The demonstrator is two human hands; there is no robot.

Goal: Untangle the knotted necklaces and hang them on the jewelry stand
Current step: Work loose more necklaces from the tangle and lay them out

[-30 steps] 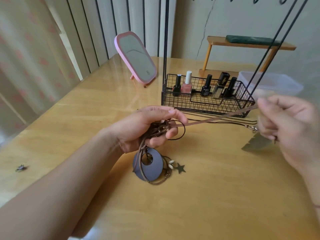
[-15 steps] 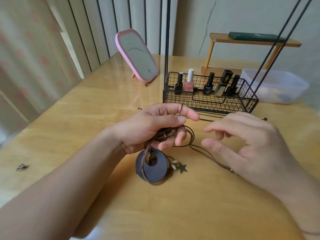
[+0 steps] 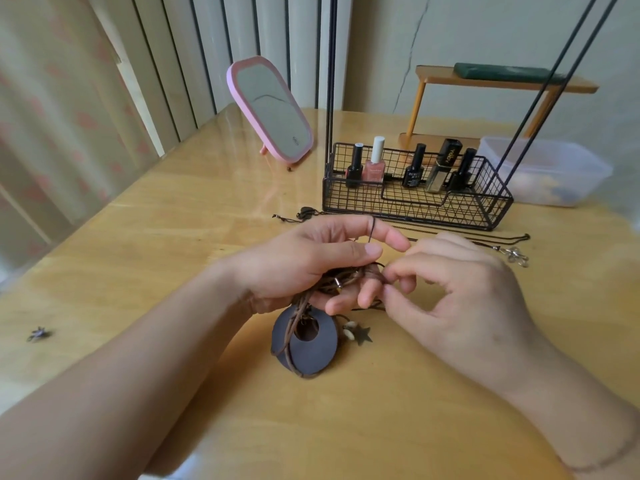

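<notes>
Now left hand [image 3: 308, 268] grips knotted cords [image 3: 341, 282]; right hand [image 3: 460, 299] pinches them beside it

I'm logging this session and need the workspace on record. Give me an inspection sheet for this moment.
Surface: glossy wooden table.
Job's things: knotted cords; dark ring pendant on the table; stand's black rods.
Clutter: wire basket with polish bottles, pink mirror, plastic tub.
Grippers: left hand holds the knot; right hand pinches a cord.
Cables: nothing seen.
Surroundings: curtain, wall.
</notes>
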